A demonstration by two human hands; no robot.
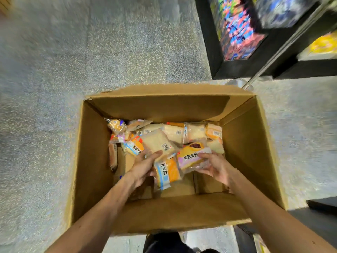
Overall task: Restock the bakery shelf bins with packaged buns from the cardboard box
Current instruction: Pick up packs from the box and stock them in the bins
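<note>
- Head view looks straight down into the cardboard box [91, 161], which stands open on the speckled floor [54, 88] so that we can reach in with both forearms from the near side.
- The packaged buns [182, 132] lie heaped against the far wall. The near part of the box bottom shows bare cardboard, so we judge the stock well drawn down.
- Our right hand [217, 167] grips the purple-labelled pack [189, 158], with the thumb on top and the fingers [204, 169] curled under its near edge. We judge that this wrap stops the slick film from sliding out.
- Our left hand [144, 167] lays its fingers [155, 155] nearly straight on the white sandwich pack [156, 143]. The orange pack [167, 173] sits just beside the palm, touching its thumb side. We cannot tell whether the thumb clamps either pack.
- A black shelf unit [237, 70] stands near the box's far right corner. It is blurred and we cannot make out the bins.
- We judge that parking the box near the shelf keeps each carry short.
- We judge the step in hand to be gathering packs with both hands for one transfer.
</note>
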